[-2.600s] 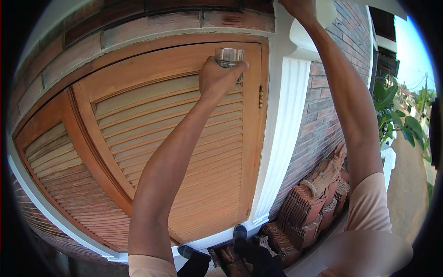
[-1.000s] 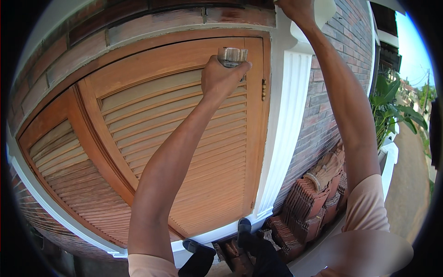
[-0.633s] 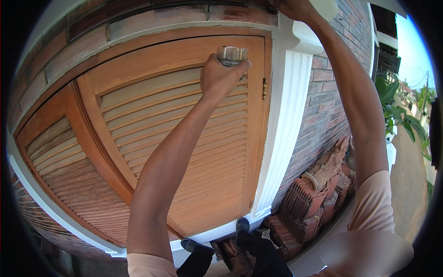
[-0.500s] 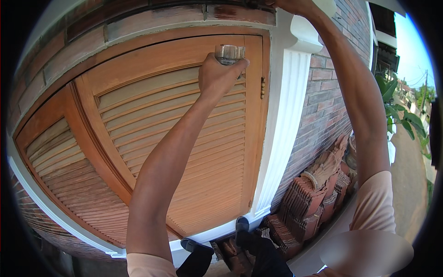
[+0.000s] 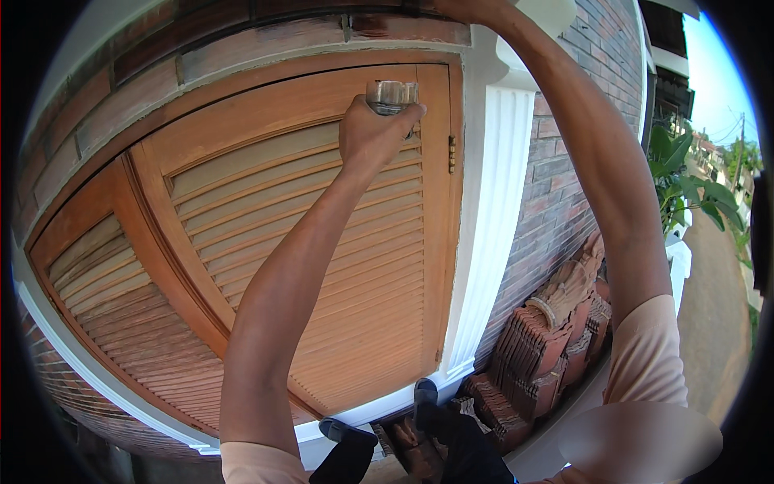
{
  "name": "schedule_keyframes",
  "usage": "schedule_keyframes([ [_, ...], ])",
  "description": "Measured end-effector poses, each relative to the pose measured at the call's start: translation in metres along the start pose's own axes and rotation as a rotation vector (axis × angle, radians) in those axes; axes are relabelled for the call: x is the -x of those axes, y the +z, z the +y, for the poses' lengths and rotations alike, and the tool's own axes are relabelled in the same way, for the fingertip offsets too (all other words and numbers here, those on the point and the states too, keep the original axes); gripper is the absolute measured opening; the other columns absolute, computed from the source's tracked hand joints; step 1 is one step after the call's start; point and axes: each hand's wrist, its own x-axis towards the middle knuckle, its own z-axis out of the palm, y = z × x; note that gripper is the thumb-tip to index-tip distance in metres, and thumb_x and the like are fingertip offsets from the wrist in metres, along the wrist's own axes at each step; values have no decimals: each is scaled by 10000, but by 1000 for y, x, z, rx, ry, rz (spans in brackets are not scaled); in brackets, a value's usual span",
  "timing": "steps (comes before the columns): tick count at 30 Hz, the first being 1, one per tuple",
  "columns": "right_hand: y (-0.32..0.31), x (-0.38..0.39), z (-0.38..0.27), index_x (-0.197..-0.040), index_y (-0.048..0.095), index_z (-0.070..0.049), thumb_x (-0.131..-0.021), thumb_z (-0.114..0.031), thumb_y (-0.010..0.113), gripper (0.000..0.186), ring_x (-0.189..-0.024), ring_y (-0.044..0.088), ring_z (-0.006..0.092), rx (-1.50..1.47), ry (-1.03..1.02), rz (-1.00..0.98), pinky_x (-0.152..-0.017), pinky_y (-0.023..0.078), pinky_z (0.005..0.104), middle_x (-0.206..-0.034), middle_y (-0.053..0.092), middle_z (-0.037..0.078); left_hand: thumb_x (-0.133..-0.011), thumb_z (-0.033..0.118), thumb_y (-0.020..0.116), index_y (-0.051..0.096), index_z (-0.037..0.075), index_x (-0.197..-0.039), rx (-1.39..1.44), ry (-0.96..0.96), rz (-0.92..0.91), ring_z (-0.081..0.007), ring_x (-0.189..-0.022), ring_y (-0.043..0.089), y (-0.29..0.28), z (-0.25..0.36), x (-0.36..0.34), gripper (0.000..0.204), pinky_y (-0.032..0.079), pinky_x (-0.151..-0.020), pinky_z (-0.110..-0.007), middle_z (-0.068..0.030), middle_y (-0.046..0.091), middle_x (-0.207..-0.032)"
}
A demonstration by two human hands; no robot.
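Note:
My left hand (image 5: 372, 129) is closed round a small clear container (image 5: 393, 93), held upright in front of the top rail of the wooden louvred shutter (image 5: 314, 242); whether anything is inside it is hard to tell. My right hand (image 5: 463, 10) reaches up to the top edge of the view, by the row of bricks (image 5: 403, 28) above the frame, some dark and glossy. Its fingers are cut off or lost in shadow, so what they hold, if anything, is hidden.
A white fluted column (image 5: 496, 210) stands right of the shutter beside a brick wall (image 5: 564, 161). Stacked clay roof tiles (image 5: 532, 363) lie along its foot. My feet (image 5: 426, 395) are at the white sill. Leafy plants (image 5: 685, 185) and a road (image 5: 705, 323) are far right.
My right hand has swung leftward along the top bricks. My left hand keeps hold of the container, shifted slightly left in the picture.

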Motion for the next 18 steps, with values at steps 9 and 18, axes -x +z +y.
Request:
schedule_keyframes([
  [9, -26, 51, 29, -1077, 737, 70, -887, -122, 699, 272, -788, 739, 195, -701, 514, -53, -682, 602, 316, -884, 758, 127, -755, 413, 826, 736, 28, -956, -52, -20, -7, -227, -822, 739, 5, 0, 3, 444, 562, -785, -362, -105, 760, -858],
  [18, -21, 41, 35, -1018, 760, 43, -899, -152, 677, 243, -738, 727, 207, -497, 535, 251, -663, 575, 352, -872, 756, 159, -758, 413, 828, 747, 55, -932, -66, -45, 27, -229, -810, 736, 9, 0, 3, 406, 563, -776, -362, -91, 752, -827],
])
